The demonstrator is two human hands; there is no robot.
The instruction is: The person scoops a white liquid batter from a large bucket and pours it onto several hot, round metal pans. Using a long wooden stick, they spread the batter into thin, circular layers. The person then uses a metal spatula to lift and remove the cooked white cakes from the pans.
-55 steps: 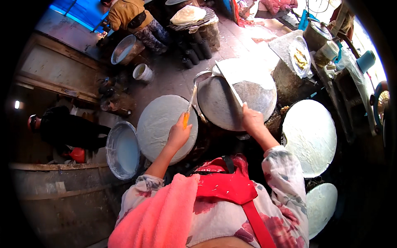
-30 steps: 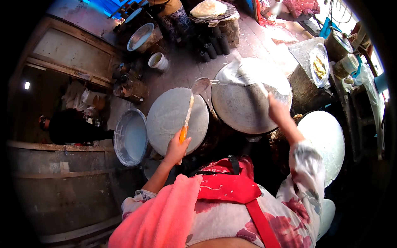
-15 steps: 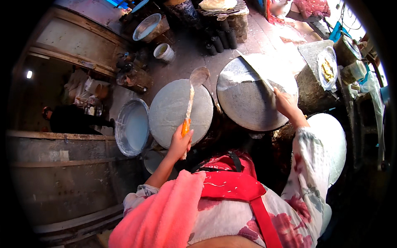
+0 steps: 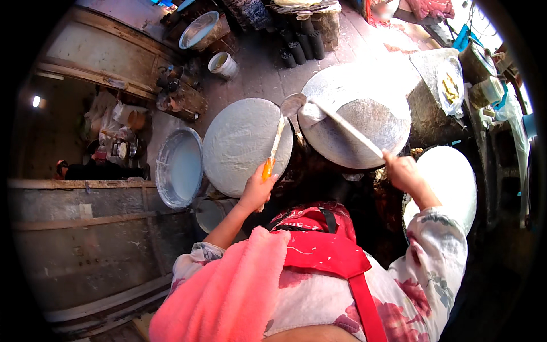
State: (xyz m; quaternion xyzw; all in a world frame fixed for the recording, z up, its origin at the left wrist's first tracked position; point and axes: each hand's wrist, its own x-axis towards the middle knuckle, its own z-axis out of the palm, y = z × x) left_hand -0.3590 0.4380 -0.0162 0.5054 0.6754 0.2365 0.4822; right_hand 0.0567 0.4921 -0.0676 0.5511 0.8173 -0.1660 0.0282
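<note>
On my feed, nearest, around the middle of the frame, the left grip (image 4: 259,192) is wrapped around a ladle (image 4: 278,137), its shaft running up and slightly right to the bowl. Right of centre, the right grip (image 4: 405,172) clasps one end of a long flat scraper (image 4: 350,130), which slants up-left across the right-hand griddle (image 4: 376,122). Against the scraper's far end I see a pale clump of batter (image 4: 310,114), just beside the ladle's bowl; I can't tell whether they touch. I judge the left grip slightly nearer that clump.
</note>
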